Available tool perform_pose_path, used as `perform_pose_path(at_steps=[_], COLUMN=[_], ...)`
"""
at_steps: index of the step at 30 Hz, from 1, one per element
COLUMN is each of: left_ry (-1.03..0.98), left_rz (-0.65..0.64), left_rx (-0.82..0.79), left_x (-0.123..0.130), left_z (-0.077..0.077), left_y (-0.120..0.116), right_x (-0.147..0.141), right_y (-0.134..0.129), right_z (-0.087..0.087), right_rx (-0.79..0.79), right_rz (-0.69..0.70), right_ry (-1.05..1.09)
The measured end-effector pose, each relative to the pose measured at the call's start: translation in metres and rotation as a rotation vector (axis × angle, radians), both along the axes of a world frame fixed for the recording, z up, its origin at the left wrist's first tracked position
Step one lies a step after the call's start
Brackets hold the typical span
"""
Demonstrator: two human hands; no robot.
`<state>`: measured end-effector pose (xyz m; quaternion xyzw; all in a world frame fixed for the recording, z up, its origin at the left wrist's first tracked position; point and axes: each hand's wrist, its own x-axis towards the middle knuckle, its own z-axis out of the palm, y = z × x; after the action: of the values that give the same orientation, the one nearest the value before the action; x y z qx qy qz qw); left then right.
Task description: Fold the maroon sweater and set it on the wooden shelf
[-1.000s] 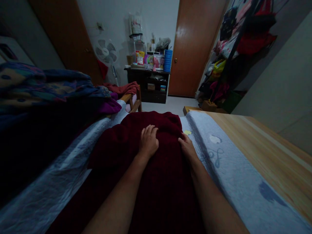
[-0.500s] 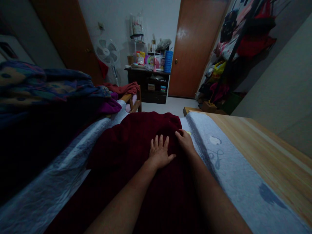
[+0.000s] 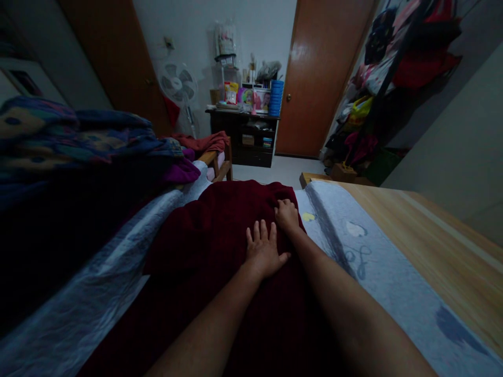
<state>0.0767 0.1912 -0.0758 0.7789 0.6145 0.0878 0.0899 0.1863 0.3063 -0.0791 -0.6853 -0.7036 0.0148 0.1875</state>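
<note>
Two hands are on the dark red cloth (image 3: 236,225), and the cloth lies on the pale blue cover (image 3: 385,277). I see the left hand (image 3: 265,255) flat, with its fingers spread wide. The right hand (image 3: 286,215) is just past it, close to the cloth's right edge, with its fingers bent. I can't tell if they pinch the cloth. On the right, a wide strip of cover shows between the cloth and the wood board (image 3: 440,225). On the left, a thinner strip shows before the big clothes pile (image 3: 78,141). Past the far edge, I see some pale floor (image 3: 253,173). The cloth is bumpy at the far end and looks flatter by the hands.
</note>
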Motion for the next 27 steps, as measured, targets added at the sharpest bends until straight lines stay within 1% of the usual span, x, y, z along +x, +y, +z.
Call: perform_pose_path(at_steps=[4, 10, 13, 19, 23, 25, 27], left_ry=[-0.002, 0.002, 0.018, 0.059, 0.069, 0.069, 0.067], left_rz=[0.018, 0.037, 0.039, 0.054, 0.042, 0.043, 0.048], left_rx=[0.003, 0.018, 0.028, 0.052, 0.054, 0.056, 0.059], left_x=[0.002, 0.004, 0.004, 0.005, 0.005, 0.005, 0.005], left_z=[-0.001, -0.004, -0.006, -0.009, -0.008, -0.009, -0.01], left_y=[-0.002, -0.004, -0.004, -0.004, -0.004, -0.004, -0.003], right_x=[0.002, 0.002, 0.003, 0.006, 0.012, 0.018, 0.027], right_y=[0.011, 0.019, 0.02, 0.023, 0.024, 0.019, 0.007], right_z=[-0.004, -0.009, -0.008, -0.004, 0.005, 0.012, 0.017], right_rx=[-0.044, -0.098, -0.143, -0.21, -0.289, -0.306, -0.309], right_rz=[0.111, 0.101, 0.129, 0.162, 0.246, 0.295, 0.325], right_ry=[-0.077, -0.112, -0.096, -0.037, 0.069, 0.094, 0.121])
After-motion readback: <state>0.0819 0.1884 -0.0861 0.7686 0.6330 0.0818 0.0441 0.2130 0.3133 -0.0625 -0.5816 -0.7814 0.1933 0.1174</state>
